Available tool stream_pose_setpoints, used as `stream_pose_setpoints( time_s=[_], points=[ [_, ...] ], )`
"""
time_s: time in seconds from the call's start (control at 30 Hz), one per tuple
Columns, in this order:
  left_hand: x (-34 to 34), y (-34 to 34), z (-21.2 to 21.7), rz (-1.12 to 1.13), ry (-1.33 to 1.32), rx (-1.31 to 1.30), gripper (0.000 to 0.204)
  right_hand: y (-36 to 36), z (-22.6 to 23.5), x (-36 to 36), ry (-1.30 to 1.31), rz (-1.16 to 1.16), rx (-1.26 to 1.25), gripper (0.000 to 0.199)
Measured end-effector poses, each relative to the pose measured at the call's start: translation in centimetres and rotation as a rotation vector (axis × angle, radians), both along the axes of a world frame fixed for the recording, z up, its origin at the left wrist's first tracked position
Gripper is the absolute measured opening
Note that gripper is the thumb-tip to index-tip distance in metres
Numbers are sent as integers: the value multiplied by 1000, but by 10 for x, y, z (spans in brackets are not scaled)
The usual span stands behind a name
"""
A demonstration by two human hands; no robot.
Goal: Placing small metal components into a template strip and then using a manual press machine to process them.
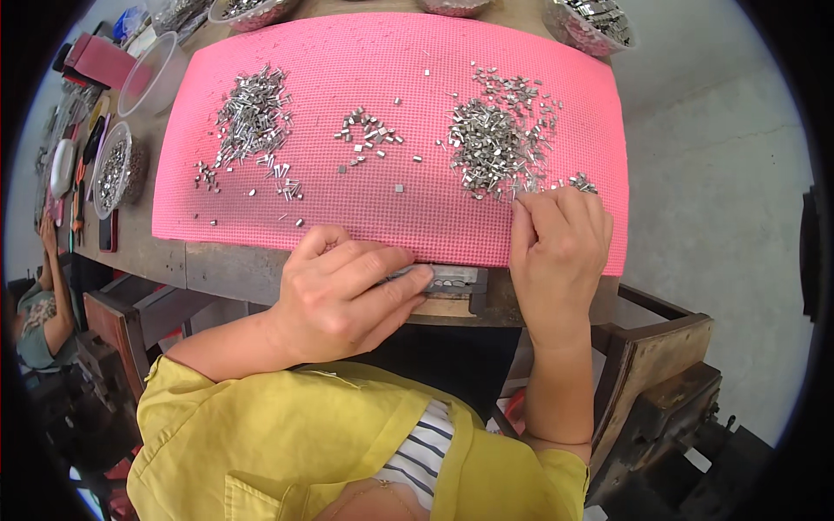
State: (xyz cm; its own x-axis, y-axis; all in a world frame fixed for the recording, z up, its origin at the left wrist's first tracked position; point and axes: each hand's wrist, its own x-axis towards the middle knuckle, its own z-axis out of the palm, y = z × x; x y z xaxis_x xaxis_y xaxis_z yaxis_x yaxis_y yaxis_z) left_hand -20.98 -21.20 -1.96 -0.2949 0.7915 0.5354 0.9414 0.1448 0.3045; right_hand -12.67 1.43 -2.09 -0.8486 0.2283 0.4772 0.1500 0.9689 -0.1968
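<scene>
My left hand [347, 291] bends over a narrow metal jig [456, 278] at the table's front edge. Its fingers point right and lie close together, the thumb is mostly tucked underneath, and what they grip is hidden. At the near edge of the right-hand pile of small metal pieces [491, 148], my right hand [560, 234] is closed, thumb against curled fingers. Anything in that pinch is too small to make out. Silvery bits show inside the jig. A pink textured mat [400, 217] lies under the pile and ends just behind the jig.
On the mat's left is a heap of metal pins [252, 113], with scattered metal blocks [369, 130] in the middle. Tubs of parts [599, 26] stand along the back. At left are a clear bowl [113, 174], an empty tub [152, 78] and tools. Another person [52, 304] sits far left.
</scene>
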Motion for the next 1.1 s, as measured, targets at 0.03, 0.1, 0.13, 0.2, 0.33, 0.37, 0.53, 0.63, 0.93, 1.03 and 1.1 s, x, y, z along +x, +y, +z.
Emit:
stream_pose_setpoints(
  time_s=[0.03,0.1,0.13,0.2,0.33,0.37,0.53,0.63,0.93,1.03,1.1],
  points=[
    [0,-1,-2,23,-41,4,38,0,1,0,-33,-5,-2,10],
    [0,-4,-5,47,-84,9,40,0,0,-3,-27,-11,-39,9],
    [1,-5,-7,48,-96,30,40,0,0,-3,-20,-20,-75,8],
    [1,-8,-10,52,-111,54,41,0,-1,-2,-17,-13,-54,9],
    [0,-12,-18,37,-102,101,43,-2,-3,1,27,-13,11,12],
    [0,-12,-19,29,-98,111,44,-2,-1,1,25,-9,13,12],
    [-4,-13,-20,6,-158,169,46,2,0,-1,-52,6,-62,13],
    [-6,-14,-20,-16,-190,211,47,-5,0,4,3,77,-186,15],
    [-13,-17,-21,-62,-286,294,46,-42,12,37,-116,328,-580,18],
    [-13,-18,-22,-64,-296,298,44,-44,9,36,-125,317,-547,19],
    [-13,-17,-21,-64,-293,301,44,-45,9,36,-124,312,-544,20]
  ],
)
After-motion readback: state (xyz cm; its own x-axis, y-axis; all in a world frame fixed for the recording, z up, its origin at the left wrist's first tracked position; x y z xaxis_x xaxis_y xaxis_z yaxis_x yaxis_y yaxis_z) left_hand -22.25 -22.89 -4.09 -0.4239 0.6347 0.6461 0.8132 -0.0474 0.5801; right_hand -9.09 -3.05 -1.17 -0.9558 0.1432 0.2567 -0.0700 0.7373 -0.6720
